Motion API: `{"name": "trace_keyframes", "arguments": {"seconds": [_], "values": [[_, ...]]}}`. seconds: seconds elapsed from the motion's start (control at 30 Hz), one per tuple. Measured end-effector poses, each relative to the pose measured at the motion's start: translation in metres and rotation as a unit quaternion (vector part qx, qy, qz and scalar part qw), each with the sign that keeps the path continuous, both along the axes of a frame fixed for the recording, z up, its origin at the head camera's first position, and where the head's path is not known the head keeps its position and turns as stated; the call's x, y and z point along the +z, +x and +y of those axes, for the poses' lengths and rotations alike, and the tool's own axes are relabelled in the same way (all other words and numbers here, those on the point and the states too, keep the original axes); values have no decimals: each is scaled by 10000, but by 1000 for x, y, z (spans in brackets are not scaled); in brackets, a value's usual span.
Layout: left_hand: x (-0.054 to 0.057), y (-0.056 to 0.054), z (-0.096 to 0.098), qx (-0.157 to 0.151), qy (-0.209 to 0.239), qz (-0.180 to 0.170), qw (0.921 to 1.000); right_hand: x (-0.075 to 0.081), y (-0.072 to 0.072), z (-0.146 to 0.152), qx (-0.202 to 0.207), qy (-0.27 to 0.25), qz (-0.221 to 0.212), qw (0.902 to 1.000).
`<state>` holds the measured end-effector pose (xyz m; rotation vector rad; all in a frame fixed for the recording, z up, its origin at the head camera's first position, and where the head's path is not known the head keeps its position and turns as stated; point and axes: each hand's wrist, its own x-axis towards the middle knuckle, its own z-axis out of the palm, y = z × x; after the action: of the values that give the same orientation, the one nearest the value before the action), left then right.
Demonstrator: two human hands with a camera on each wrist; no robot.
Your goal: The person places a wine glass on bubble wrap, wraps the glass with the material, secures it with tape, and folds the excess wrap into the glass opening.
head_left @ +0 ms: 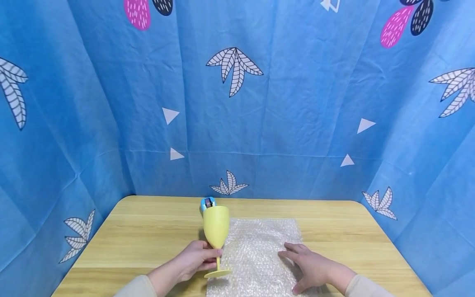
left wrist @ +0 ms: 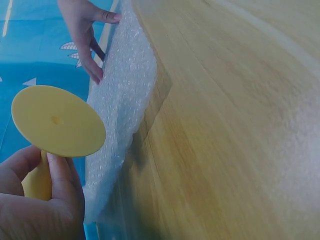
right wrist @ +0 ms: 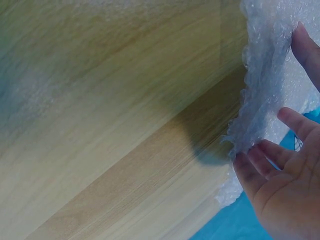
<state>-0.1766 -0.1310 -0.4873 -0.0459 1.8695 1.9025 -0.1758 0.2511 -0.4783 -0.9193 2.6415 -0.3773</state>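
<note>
My left hand (head_left: 199, 258) pinches the thin stem of a yellow plastic goblet (head_left: 216, 226), held upright at the left edge of a sheet of bubble wrap (head_left: 256, 255). From below, the left wrist view shows the round base of the goblet (left wrist: 57, 120), with thumb and fingers around the stem beneath it. My right hand (head_left: 309, 266) is spread over the right side of the bubble wrap, its fingers extended. In the right wrist view, fingertips (right wrist: 243, 159) are right at the edge of the sheet.
Behind the goblet stands a small blue tape dispenser (head_left: 207, 202), partly hidden by the cup. Everything is on a light wooden table (head_left: 148, 231) with rounded far corners. A blue patterned curtain (head_left: 297, 103) surrounds the table at the back and sides.
</note>
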Motion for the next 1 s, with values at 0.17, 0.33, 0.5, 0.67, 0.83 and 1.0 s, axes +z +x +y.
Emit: {"name": "trace_keyframes", "arguments": {"seconds": [0.17, 0.33, 0.5, 0.67, 0.83, 1.0], "values": [[-3, 0, 2, -7, -65, -5, 10000, -1, 1, -1, 55, 10, 181, 9998], [-4, 1, 3, -85, -124, -16, 9999, -1, 1, -2, 50, 18, 205, 9998], [-5, 3, 3, -195, -104, -83, 9997, -1, 1, -1, 63, 15, 242, 9997], [-7, 6, 4, -270, -39, -134, 9995, -2, 1, -1, 47, 14, 243, 9997], [-7, 9, 5, -253, -7, -97, 9996, -2, 1, -1, 28, 33, 235, 9997], [-7, 11, 7, -242, -67, -122, 9996, -1, 1, -2, -2, 34, 162, 9999]]}}
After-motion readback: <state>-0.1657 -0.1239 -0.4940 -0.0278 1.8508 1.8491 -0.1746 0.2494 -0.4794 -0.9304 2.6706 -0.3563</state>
